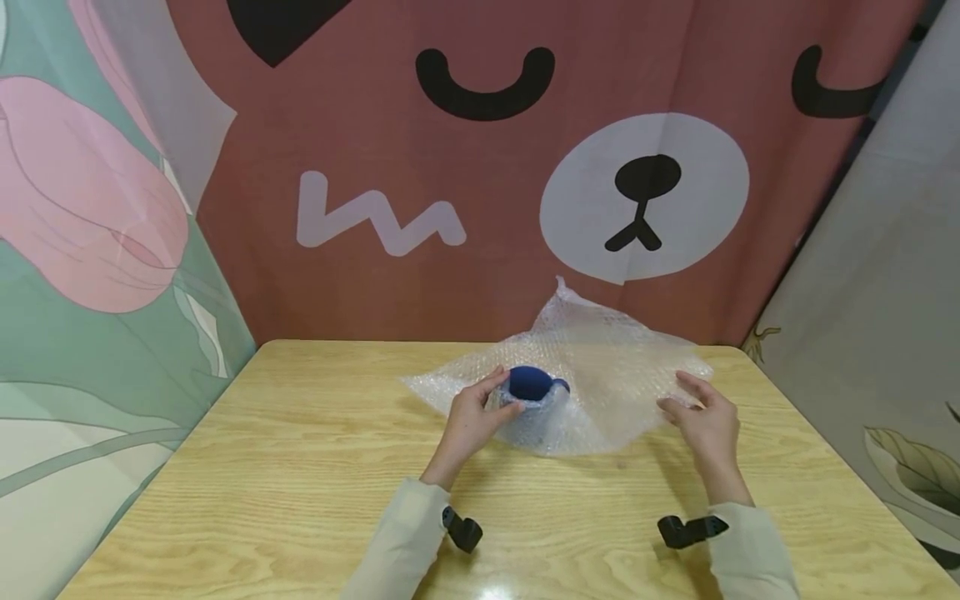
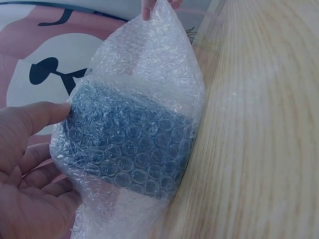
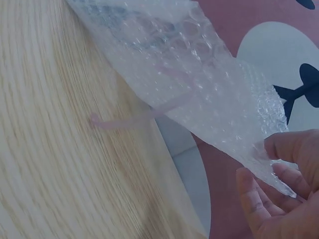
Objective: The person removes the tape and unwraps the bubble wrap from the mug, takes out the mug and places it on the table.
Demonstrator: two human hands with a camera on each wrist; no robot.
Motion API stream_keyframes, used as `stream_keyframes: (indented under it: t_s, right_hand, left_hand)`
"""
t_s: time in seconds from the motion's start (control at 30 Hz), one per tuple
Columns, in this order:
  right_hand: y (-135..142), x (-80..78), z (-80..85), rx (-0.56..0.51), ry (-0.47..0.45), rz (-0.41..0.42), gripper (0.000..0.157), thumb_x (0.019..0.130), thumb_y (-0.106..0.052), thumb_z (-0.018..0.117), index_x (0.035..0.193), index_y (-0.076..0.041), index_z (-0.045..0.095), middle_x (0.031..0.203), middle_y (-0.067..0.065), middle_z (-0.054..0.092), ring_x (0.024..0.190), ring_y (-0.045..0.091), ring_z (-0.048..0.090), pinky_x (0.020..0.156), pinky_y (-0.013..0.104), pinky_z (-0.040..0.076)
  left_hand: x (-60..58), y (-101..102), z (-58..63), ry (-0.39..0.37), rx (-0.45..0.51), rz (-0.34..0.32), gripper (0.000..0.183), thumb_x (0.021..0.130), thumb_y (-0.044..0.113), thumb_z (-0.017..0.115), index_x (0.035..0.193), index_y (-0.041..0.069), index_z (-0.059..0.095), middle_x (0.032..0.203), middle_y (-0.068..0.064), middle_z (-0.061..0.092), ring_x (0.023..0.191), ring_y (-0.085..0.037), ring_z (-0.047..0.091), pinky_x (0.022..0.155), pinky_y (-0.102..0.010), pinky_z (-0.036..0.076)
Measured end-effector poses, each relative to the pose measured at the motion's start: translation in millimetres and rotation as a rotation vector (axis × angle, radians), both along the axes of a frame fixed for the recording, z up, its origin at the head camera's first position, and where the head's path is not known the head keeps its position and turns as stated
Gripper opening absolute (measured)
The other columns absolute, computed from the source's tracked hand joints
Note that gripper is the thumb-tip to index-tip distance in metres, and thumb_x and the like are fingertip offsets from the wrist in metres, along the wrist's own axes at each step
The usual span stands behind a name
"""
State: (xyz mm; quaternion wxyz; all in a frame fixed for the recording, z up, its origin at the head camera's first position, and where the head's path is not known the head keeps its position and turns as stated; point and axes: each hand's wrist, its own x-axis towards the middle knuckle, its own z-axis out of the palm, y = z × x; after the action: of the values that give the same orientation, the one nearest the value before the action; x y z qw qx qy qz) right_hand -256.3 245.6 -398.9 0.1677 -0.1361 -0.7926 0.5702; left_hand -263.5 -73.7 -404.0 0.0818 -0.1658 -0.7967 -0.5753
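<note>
A dark blue mug stands on the table inside a sheet of bubble wrap, its handle pointing right. My left hand holds the mug through the wrap, thumb at the near rim and fingers on the far left side. In the left wrist view the bubble wrap covers the mug's side, so the blue shows through the bubbles. My right hand pinches the right edge of the sheet between thumb and fingers, and in the right wrist view the bubble wrap stretches away from it.
The wooden table carries the wrap near its back edge. Behind it hangs a curtain with a bear face, and a grey curtain hangs at the right. Each wrist wears a small black camera.
</note>
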Motion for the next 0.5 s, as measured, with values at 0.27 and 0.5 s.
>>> stream_keyframes:
  t_s: [0.27, 0.5]
  right_hand:
    - [9, 2.4, -3.3, 0.005, -0.027, -0.01, 0.059, 0.086, -0.002, 0.07, 0.141, -0.002, 0.05, 0.147, 0.018, 0.041, 0.072, -0.008, 0.054, 0.064, 0.016, 0.052]
    - [16, 3.9, -7.0, 0.076, -0.097, 0.004, 0.061, 0.087, -0.013, 0.073, 0.142, -0.004, 0.048, 0.148, 0.017, 0.039, 0.079, -0.004, 0.054, 0.066, 0.017, 0.052]
  left_hand:
    - [1.4, 0, -1.1, -0.001, -0.003, -0.011, 0.055, 0.087, 0.016, 0.074, 0.136, 0.0, 0.055, 0.147, -0.014, 0.042, 0.135, -0.027, 0.038, 0.107, -0.044, 0.034]
    - [0.3, 0, -0.2, 0.0, -0.001, 0.0, 0.055, 0.087, 0.016, 0.075, 0.135, 0.0, 0.055, 0.146, -0.013, 0.043, 0.134, -0.026, 0.039, 0.107, -0.042, 0.034]
